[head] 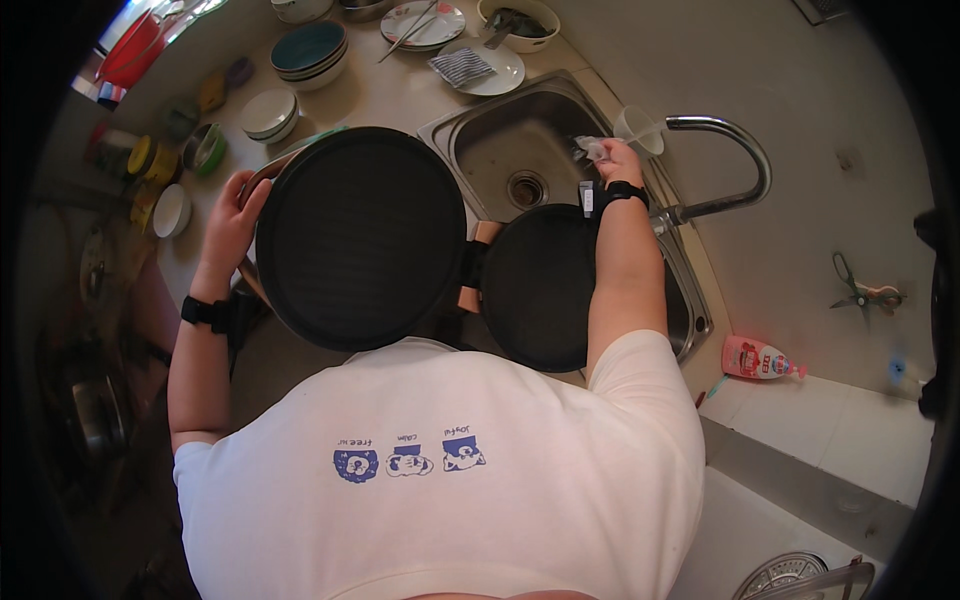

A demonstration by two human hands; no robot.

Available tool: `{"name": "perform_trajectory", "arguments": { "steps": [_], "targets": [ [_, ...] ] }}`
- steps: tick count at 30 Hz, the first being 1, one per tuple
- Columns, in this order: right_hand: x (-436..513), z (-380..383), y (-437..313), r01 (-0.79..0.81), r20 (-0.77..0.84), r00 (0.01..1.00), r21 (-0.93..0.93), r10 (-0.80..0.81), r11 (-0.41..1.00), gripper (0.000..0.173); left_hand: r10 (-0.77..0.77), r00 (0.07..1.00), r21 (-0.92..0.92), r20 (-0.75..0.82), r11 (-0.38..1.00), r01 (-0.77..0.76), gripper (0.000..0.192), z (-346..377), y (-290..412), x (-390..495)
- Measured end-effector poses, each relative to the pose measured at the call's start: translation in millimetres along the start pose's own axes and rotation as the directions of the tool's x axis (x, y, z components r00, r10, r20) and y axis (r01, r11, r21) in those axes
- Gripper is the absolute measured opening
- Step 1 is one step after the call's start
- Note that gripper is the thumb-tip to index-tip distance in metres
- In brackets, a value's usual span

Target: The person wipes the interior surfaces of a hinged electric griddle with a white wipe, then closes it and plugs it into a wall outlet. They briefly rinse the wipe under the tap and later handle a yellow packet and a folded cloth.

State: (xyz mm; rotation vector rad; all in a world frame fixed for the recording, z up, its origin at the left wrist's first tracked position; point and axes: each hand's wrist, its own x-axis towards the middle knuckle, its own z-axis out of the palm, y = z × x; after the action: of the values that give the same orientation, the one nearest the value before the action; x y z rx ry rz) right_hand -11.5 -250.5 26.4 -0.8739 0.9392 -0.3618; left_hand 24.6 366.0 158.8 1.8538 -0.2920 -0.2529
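Observation:
A round black electric griddle (364,236), unfolded at its hinge, lies before me, its larger half to the left and its smaller half (536,289) over the sink's near basin. My left hand (238,214) grips the rim and handle at the left edge of the larger half. Over the far basin of the steel sink (502,142), my right hand (619,163) holds a crumpled, whitish translucent cloth or film (592,147). Water runs from the curved chrome faucet (761,161) near that hand. A white bowl (639,129) stands behind it by the wall.
Stacked bowls (309,49), small plates (270,114) and a plate with a striped packet (506,67) stand on the far counter. A white bowl (172,211) and a green bowl (210,150) are at left. A pink pump bottle (757,358) lies at right near scissors (862,292).

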Motion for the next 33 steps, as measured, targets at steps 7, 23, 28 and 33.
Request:
{"name": "perform_trajectory", "arguments": {
  "steps": [7, 23, 28, 33],
  "targets": [
    [-4, -5, 5, 0.049, -0.027, 0.999, 0.305, -0.043, 0.951, 0.015, 0.026, 0.998, 0.009, -0.049, 1.0, -0.026, 0.027, 5, 3, 0],
    [-41, 15, -12, -0.043, 0.04, 0.998, -0.088, 0.047, 0.995, 0.02, 0.038, 0.999, 0.026, -0.024, 0.999, -0.038, 0.029, 4, 6, 2],
    [-51, 24, -23, 0.109, -0.011, 0.994, -0.174, -0.112, 0.979, 0.014, 0.04, 0.999, 0.054, -0.022, 0.998, -0.038, 0.03, 4, 8, 3],
    [-44, 7, -21, 0.17, 0.295, 0.951, -0.239, -0.095, 0.956, 0.019, 0.055, 0.998, 0.056, -0.033, 0.997, -0.053, 0.03, 5, 10, 3]
  ]
}}
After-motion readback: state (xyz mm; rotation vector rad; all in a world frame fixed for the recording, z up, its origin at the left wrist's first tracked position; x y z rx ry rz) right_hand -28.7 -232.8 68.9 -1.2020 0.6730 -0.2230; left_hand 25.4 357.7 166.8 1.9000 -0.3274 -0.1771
